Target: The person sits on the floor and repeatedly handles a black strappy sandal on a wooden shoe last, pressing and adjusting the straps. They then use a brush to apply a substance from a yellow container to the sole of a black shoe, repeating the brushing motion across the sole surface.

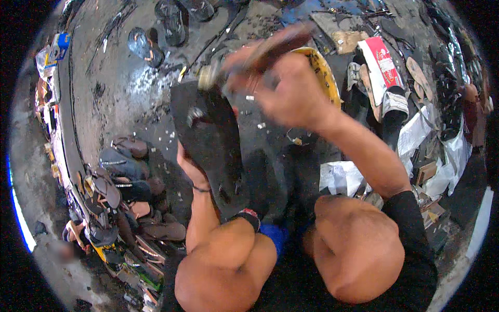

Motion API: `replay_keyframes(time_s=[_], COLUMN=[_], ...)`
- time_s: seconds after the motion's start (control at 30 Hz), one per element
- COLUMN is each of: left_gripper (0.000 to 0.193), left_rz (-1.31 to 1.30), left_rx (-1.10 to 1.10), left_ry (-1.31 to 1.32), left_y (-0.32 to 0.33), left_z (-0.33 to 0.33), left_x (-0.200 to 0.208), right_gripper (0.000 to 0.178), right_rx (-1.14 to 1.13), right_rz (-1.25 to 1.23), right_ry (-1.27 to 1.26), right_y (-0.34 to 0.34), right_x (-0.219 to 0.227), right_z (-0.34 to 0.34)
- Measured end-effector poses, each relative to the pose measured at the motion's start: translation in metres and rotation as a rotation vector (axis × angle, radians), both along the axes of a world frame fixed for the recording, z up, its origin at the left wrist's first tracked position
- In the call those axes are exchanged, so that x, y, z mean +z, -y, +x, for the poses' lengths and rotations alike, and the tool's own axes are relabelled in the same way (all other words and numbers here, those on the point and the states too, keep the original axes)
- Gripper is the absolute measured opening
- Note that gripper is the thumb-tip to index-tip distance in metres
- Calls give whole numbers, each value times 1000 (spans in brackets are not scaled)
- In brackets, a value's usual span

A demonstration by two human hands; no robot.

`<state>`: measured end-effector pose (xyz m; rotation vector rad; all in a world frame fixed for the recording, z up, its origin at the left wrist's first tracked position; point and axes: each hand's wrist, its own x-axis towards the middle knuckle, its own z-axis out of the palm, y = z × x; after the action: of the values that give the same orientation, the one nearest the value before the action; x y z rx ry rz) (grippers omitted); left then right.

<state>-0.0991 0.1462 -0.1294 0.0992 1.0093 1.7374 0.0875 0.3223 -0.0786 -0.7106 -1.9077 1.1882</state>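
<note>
My left hand [191, 167] grips a long black sandal sole [210, 140] from its left side and from beneath. A fingertip shows at the sole's right edge; the other fingers are mostly hidden behind it. My right hand [293, 93] is closed round the brown handle of a hammer [209, 78], smeared by motion. The hammer's head hangs at or just above the sole's far end; whether they touch I cannot tell. A small pale, shiny spot lies on the sole below the hammer head. Two small slots show near the sole's near end.
Piled sandals [122, 166] lie at the left. Beyond my right hand stands a yellow container [327, 73] with dark bits inside. A red and white box [382, 62] lies among footwear at the right. Loose sandals [145, 46] rest on the dirty floor ahead. Another person [73, 231] sits far left.
</note>
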Motion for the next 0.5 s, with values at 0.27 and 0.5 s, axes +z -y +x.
replay_keyframes(time_s=[0.27,0.5], left_gripper=[49,50], left_rz=[-127,-295], left_rx=[131,-286], left_ry=[180,394], left_y=[40,117], left_z=[-25,2], left_x=[-36,-18], right_gripper=[24,27], right_rx=[-65,-508], right_rz=[-541,198], right_ry=[18,502], right_y=[45,-7], right_x=[-20,-60], right_z=[54,112])
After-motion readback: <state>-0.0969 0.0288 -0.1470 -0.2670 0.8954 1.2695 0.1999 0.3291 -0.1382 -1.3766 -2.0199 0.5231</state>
